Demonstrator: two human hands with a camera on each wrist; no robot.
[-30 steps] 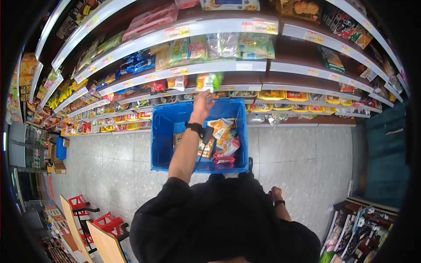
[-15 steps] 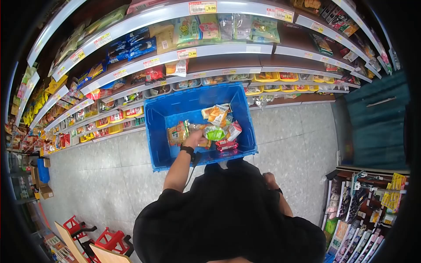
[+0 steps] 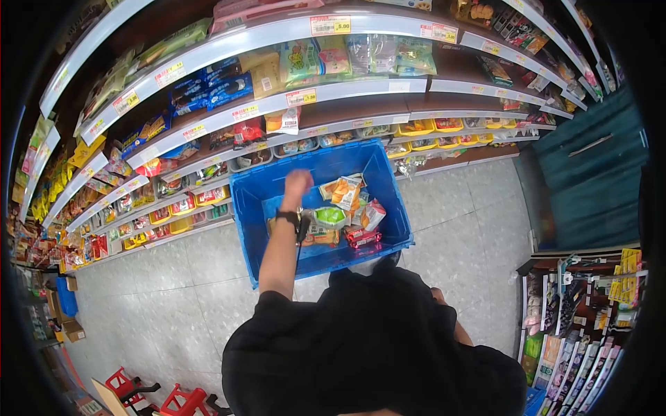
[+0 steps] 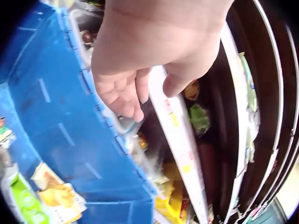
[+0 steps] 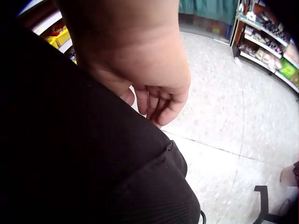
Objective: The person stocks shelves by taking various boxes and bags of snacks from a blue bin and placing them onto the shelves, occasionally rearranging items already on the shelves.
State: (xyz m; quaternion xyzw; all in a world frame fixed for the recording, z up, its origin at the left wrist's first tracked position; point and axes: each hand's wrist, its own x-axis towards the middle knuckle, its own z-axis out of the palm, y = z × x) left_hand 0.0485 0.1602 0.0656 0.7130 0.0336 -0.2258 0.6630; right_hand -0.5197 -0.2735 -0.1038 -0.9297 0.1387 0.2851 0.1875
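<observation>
The left hand (image 3: 298, 184) is over the blue crate (image 3: 252, 246), empty, in the head view. In the left wrist view that hand (image 4: 149, 60) has loosely bent fingers with a gap to the thumb, above the crate's rim and a shelf edge. A green-and-white pack (image 3: 329, 216) lies in the crate among several snack packs, beside an orange-and-white pack (image 3: 345, 192) and red packs (image 3: 363, 237). The right hand (image 3: 438, 296) hangs by the person's side; in the right wrist view the hand (image 5: 145, 79) holds nothing, its fingers loosely curled beside dark clothing.
Curved shelves (image 3: 361, 89) of packaged snacks stand beyond the crate, with trays of small packs low down. A green curtain (image 3: 590, 187) and another rack (image 3: 569, 347) are at the right. Red-framed stools (image 3: 184, 402) stand at the lower left.
The left hand brought the green-and-white pack down from the shelf into the crate, let it go, and moved up toward the crate's far side. The right hand still hangs at the side.
</observation>
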